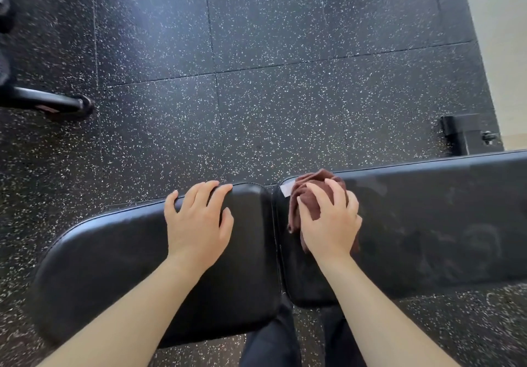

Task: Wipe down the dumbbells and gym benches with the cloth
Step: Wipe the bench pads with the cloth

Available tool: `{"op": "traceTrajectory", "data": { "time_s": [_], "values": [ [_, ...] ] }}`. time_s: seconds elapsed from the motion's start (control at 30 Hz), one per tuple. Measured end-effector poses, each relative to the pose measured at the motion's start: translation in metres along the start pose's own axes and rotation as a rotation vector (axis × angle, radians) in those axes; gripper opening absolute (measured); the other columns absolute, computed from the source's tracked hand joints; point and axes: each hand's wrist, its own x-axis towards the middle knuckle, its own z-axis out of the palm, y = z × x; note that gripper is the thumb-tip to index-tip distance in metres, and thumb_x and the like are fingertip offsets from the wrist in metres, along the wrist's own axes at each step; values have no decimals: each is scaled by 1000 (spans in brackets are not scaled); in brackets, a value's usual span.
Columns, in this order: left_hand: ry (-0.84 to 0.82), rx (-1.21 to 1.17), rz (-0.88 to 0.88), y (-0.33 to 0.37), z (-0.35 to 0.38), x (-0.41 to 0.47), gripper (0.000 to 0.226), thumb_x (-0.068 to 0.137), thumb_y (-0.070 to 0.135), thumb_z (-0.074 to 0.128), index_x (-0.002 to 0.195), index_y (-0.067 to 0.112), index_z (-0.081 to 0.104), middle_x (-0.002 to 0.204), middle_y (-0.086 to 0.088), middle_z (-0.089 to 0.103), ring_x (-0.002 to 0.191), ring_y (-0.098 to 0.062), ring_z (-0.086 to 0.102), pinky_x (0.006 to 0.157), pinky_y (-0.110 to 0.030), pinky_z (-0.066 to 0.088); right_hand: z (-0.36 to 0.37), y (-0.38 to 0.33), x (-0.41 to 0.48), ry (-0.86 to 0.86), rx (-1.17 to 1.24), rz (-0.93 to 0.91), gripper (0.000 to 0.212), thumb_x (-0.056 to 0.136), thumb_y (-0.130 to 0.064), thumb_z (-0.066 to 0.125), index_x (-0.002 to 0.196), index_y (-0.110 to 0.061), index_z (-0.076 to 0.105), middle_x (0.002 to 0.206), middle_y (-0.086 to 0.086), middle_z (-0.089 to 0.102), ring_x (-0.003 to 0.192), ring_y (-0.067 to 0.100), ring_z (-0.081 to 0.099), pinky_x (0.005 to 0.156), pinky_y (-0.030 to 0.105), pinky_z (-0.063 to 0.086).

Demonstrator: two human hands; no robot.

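Trouble could come from the gap (pixel 275 241) between the two black pads: the brown cloth (pixel 306 195) sits right beside it and could catch or slip down there. The right hand (pixel 328 221) presses on the bunched cloth, fingers (pixel 315 195) spread and curled over it, on the long pad (pixel 427 224). The left hand (pixel 199 221) lies on the short pad (pixel 114 258), fingers apart, holding nothing. If it lets go, the bench might wobble. The pads look smooth and a bit smeared. The floor (pixel 285 53) is dark, speckled rubber. No dumbbells can be seen.
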Motion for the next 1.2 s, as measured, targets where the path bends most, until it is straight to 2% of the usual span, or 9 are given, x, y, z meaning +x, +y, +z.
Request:
{"op": "traceTrajectory", "data": {
  "time_s": [0.1, 0.2, 0.37, 0.5, 0.77, 0.93, 1.03, 1.13, 1.2],
  "values": [
    [-34, -31, -15, 20, 9, 21, 42, 84, 36, 34, 113, 25, 61, 113, 8, 63, 108, -13, 57, 98, -48, 33, 2, -19, 20, 5, 16, -12, 34, 79, -55, 56, 108, -39, 64, 134, -5, 52, 123, 33, 40, 86, 54, 40],
    [-19, -28, -75, 31, 22, 37, 38, 86, 37, 36, 106, 26, 66, 107, 8, 67, 100, -17, 60, 88, -37, 37, 6, -26, 31, -7, -32, -61, 42, 72, -65, 61, 106, -41, 64, 132, -8, 51, 124, 31, 40, 86, 52, 40],
    [-12, -12, -52, 31, 27, 36, 37, 89, 35, 36, 104, 25, 68, 106, 7, 67, 97, -20, 61, 84, -35, 37, 8, -9, 19, 6, -26, -164, 37, 74, -44, 70, 110, -39, 64, 130, -5, 54, 122, 32, 43, 80, 52, 45],
    [6, 21, 33, 31, 27, 35, 38, 91, 32, 34, 108, 24, 67, 106, 6, 67, 98, -20, 60, 83, -36, 36, 7, -16, 20, 31, -23, -175, 32, 73, -45, 67, 104, -39, 66, 125, -6, 57, 118, 31, 46, 79, 49, 44],
    [-54, 24, 10, 34, 23, 39, 36, 90, 36, 37, 106, 25, 67, 102, 6, 68, 90, -21, 62, 79, -34, 41, 4, -25, 53, -122, -102, -288, 29, 70, -50, 73, 95, -39, 66, 114, -6, 62, 108, 33, 53, 78, 48, 44],
    [-58, 40, 13, 36, 20, 38, 39, 90, 36, 33, 106, 25, 67, 102, 6, 68, 90, -23, 63, 78, -36, 41, -22, 33, 69, -44, -91, -148, 29, 76, -53, 59, 101, -39, 65, 118, -7, 59, 111, 30, 49, 77, 47, 43],
    [-54, 37, 12, 37, 19, 38, 39, 89, 36, 33, 106, 24, 67, 101, 5, 68, 89, -24, 63, 76, -36, 41, -35, 63, 78, -54, -72, -49, 29, 80, -48, 63, 106, -36, 65, 125, -6, 56, 117, 31, 43, 83, 51, 42],
    [-49, 37, 8, 38, 19, 38, 40, 89, 36, 32, 105, 24, 67, 102, 5, 68, 89, -23, 63, 77, -36, 41, -34, 57, 75, -8, -49, 0, 27, 81, -46, 63, 105, -34, 66, 125, -5, 56, 117, 33, 43, 83, 50, 40],
    [-52, 47, 7, 38, 19, 37, 41, 89, 37, 32, 106, 24, 67, 102, 5, 68, 90, -23, 62, 77, -36, 41, -28, 37, 67, 18, -35, -48, 27, 79, -48, 62, 102, -36, 66, 121, -6, 58, 112, 32, 46, 78, 45, 39]
  ]
}}
